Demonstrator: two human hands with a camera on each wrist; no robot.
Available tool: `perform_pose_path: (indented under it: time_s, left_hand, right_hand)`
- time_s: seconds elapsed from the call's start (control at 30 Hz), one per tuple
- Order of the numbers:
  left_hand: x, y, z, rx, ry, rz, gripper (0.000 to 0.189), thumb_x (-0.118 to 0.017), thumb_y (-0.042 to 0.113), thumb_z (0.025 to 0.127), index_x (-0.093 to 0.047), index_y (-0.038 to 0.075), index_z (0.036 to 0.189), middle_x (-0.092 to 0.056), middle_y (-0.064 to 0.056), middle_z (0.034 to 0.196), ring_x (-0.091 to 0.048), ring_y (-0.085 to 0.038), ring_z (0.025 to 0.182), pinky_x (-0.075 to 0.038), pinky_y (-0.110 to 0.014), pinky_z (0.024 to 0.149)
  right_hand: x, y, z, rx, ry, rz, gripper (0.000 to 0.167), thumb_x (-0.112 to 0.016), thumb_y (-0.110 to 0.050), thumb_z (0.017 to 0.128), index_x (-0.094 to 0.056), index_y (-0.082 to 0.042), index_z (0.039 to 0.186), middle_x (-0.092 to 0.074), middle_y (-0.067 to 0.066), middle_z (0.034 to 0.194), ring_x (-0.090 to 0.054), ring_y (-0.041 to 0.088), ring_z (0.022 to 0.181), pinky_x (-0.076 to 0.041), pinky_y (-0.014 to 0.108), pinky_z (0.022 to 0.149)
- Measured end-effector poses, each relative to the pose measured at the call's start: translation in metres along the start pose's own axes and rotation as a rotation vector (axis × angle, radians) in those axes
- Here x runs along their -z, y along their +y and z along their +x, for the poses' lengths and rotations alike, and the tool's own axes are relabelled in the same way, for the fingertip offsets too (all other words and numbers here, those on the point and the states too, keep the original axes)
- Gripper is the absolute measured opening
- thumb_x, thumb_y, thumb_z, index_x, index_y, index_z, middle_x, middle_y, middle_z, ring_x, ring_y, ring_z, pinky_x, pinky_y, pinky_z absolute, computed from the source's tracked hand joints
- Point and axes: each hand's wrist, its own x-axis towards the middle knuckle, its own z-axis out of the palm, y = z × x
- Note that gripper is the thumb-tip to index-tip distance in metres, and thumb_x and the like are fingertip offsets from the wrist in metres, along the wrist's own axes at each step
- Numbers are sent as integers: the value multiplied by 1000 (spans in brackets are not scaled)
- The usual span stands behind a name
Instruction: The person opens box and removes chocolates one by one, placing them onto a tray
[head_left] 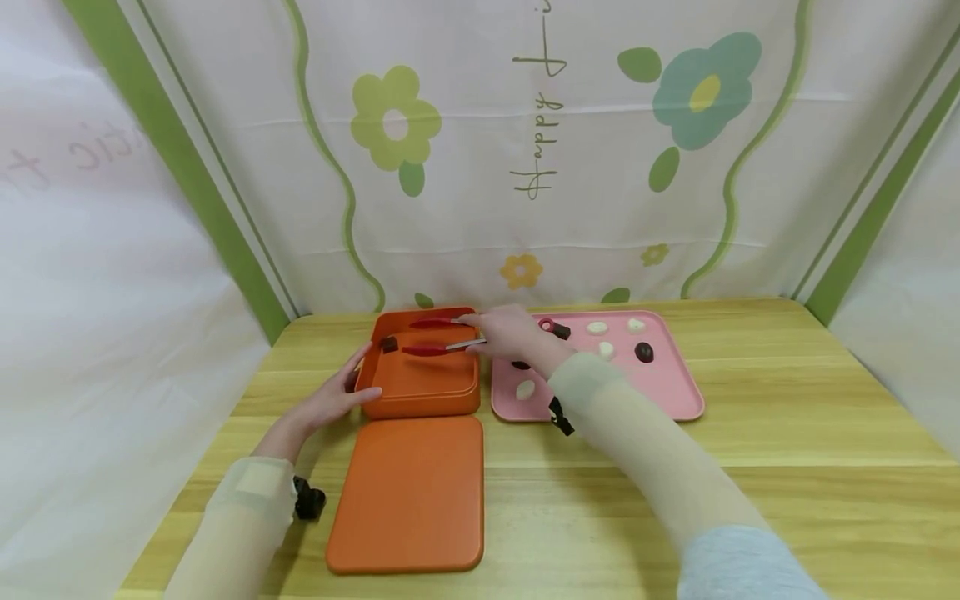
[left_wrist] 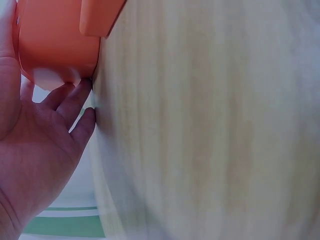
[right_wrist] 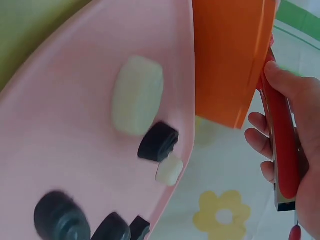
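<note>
My right hand (head_left: 513,335) grips red-and-metal tongs (right_wrist: 281,135). Their two red tips (head_left: 427,351) stand spread apart over the inside of an orange box (head_left: 423,407). A small dark brown piece (head_left: 389,344) lies in the box near its left wall, just beyond the tips. With thumb at the front left rim and fingers along the outer left wall, my left hand (head_left: 333,398) holds the box by its corner; in the left wrist view its fingers touch the box's outside. White pieces (right_wrist: 137,95) and dark pieces (right_wrist: 158,141) lie on a pink tray (head_left: 667,396), partly hidden by my right arm.
An orange lid (head_left: 412,500) lies flat on the wooden table (head_left: 570,517), in front of the box. The tray stands close to the box's right side. Behind both hangs a white curtain (head_left: 480,208) with printed flowers.
</note>
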Motion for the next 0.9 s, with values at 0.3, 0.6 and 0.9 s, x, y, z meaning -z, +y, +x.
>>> perform_pose_path:
  time_s: [0.3,0.6,0.9]
  left_hand:
    - [1,4,0,-5,6,-6,86,-61,21,98,0,23,158,-21,-32,153,-26,-46,138,-19,-59,110]
    - [1,3,0,-11,7,4,86,-61,20,98,0,24,158,-20,-31,153,-25,-46,138,-19,-58,111]
    - [2,-1,2,-15,-5,-29,88,-63,22,97,1,23,158,-18,-32,154,-24,-47,138,-19,-58,111]
  right_hand:
    - [-5,-20,20,39,-17,-42,56,-66,-43,92,-54,-20,141,-66,4,121,-61,22,110,-50,37,86]
    - [-11,-27,32,17,-52,-41,56,-65,-41,93,-53,-18,142,-66,3,119,-61,20,104,-48,36,91]
    - [-12,-25,40,25,-57,-63,53,-64,-42,93,-57,-16,138,-68,1,108,-61,19,95,-49,34,89]
